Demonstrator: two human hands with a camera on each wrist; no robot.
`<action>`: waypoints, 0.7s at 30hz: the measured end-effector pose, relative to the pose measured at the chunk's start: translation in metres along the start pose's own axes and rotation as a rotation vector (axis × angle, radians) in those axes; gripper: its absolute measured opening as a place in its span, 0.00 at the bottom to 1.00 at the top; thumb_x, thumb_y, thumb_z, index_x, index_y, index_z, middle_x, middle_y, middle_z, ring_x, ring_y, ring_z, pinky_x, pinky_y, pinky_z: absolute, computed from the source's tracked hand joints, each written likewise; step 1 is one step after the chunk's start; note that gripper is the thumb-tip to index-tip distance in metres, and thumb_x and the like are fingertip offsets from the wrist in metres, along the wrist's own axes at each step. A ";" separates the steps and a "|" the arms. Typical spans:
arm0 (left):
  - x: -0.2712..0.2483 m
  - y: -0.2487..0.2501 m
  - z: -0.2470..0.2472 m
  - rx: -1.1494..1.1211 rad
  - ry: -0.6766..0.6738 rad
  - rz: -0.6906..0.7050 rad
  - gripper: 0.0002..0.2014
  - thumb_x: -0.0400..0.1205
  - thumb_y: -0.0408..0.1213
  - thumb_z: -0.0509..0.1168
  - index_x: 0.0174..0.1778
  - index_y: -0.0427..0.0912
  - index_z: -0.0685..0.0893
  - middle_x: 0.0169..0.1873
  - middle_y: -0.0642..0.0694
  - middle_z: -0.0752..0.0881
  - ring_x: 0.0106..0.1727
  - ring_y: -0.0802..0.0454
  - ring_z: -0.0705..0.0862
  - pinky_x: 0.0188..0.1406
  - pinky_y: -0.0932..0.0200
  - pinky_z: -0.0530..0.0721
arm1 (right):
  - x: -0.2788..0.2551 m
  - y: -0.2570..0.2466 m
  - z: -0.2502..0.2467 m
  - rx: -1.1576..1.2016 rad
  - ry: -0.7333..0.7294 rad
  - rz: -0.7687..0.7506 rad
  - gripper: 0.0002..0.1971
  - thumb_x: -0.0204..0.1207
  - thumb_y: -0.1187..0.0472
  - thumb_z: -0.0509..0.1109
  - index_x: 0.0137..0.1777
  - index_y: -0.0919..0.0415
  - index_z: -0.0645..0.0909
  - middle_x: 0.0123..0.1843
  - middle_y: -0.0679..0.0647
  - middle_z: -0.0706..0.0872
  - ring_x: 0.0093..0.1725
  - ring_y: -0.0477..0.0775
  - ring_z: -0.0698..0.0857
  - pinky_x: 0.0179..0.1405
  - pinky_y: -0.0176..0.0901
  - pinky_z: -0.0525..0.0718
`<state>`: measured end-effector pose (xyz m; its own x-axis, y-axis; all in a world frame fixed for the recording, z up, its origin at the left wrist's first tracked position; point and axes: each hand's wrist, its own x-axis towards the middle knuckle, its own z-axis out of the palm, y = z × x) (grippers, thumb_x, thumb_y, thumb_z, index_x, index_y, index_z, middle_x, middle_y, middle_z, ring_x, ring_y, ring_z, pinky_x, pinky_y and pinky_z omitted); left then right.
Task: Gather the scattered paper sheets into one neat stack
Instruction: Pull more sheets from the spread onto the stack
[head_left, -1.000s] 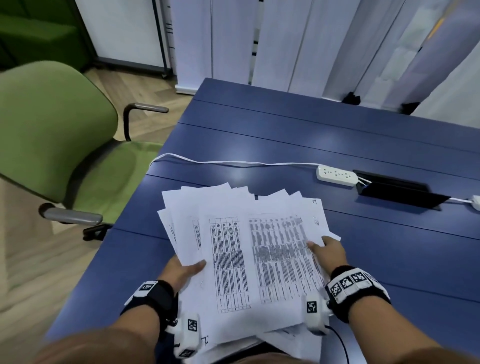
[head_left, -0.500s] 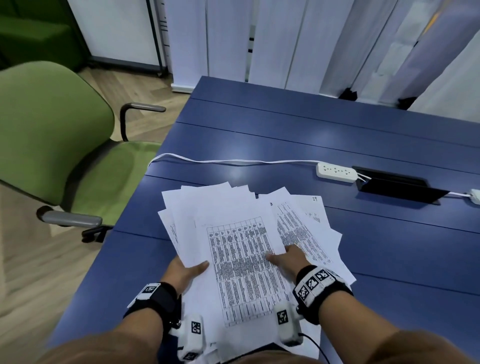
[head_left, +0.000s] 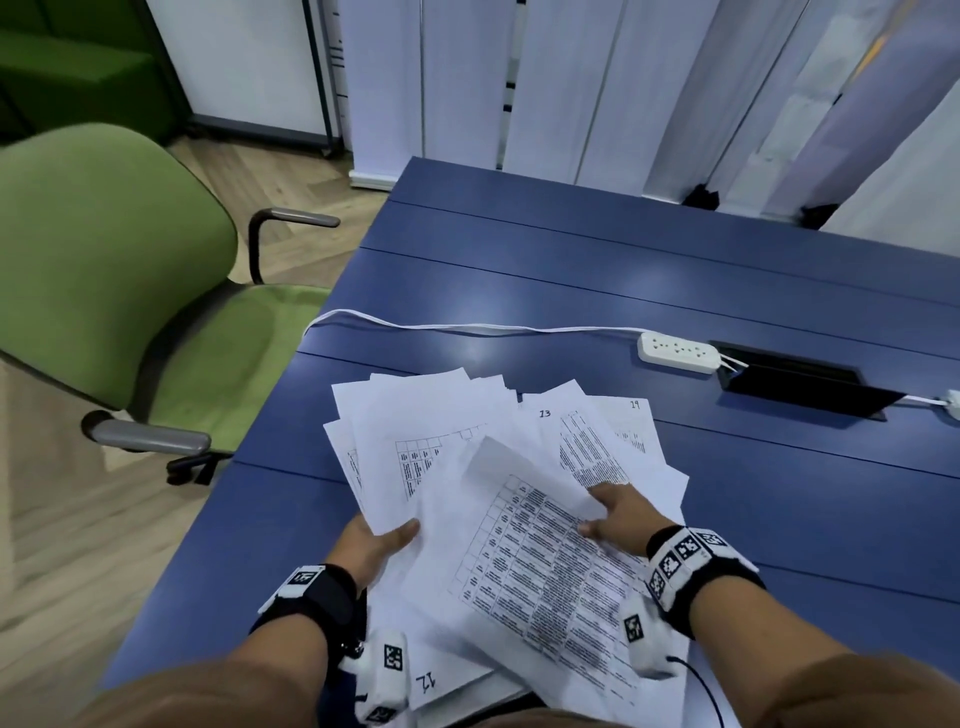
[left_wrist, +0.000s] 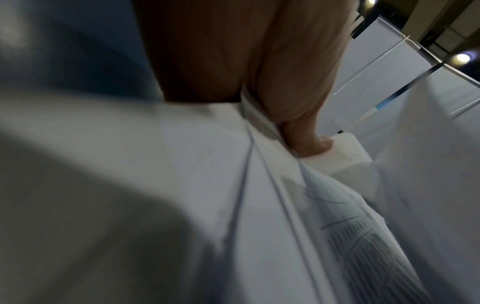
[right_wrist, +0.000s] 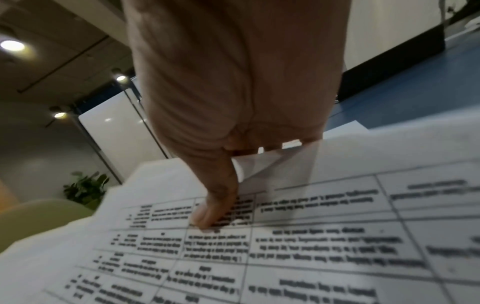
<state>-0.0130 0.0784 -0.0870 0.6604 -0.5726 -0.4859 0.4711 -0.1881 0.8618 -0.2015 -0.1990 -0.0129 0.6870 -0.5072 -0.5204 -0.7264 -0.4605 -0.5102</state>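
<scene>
Several loose paper sheets (head_left: 467, 467) fan across a blue table (head_left: 675, 270) before white blinds (head_left: 597, 78). One green chair (head_left: 104, 270) stands left; a power strip (head_left: 678, 352) lies beyond. Left hand (head_left: 371, 545) grips the fan's edge; right hand (head_left: 621, 512) pinches the top sheet (head_left: 545, 571).

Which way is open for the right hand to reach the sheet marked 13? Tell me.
Probably yes, straight ahead. The right hand pinches the top sheet just short of the sheet marked 13, which lies uncovered on the pile with nothing between; it would have to let go of the top sheet first.

The right hand (right_wrist: 233, 86) pinches a printed sheet (right_wrist: 298, 246), thumb pressed on its table, its top corner curled, above a blue table (right_wrist: 389, 102).
</scene>
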 end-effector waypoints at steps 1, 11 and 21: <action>0.000 0.001 0.001 0.005 0.020 0.000 0.35 0.66 0.47 0.78 0.67 0.34 0.81 0.58 0.39 0.88 0.56 0.45 0.88 0.50 0.56 0.88 | 0.001 -0.002 0.002 -0.012 -0.013 -0.002 0.11 0.71 0.61 0.77 0.51 0.56 0.81 0.42 0.51 0.86 0.37 0.49 0.83 0.30 0.32 0.78; -0.001 0.013 0.007 0.033 0.139 -0.084 0.36 0.83 0.60 0.57 0.79 0.37 0.67 0.77 0.47 0.71 0.79 0.51 0.67 0.75 0.58 0.61 | 0.006 0.000 -0.010 0.135 0.359 0.143 0.18 0.72 0.63 0.75 0.59 0.67 0.75 0.55 0.63 0.84 0.50 0.56 0.81 0.47 0.41 0.74; 0.002 -0.002 -0.002 0.075 0.001 -0.042 0.42 0.56 0.41 0.87 0.67 0.40 0.79 0.62 0.41 0.87 0.65 0.44 0.84 0.72 0.40 0.75 | 0.007 -0.062 0.063 0.384 0.085 -0.037 0.40 0.75 0.65 0.73 0.82 0.58 0.54 0.73 0.55 0.74 0.72 0.59 0.75 0.71 0.47 0.72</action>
<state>-0.0117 0.0797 -0.0902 0.6418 -0.5618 -0.5220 0.4534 -0.2710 0.8491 -0.1502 -0.1283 -0.0277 0.6967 -0.5611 -0.4470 -0.6304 -0.1814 -0.7548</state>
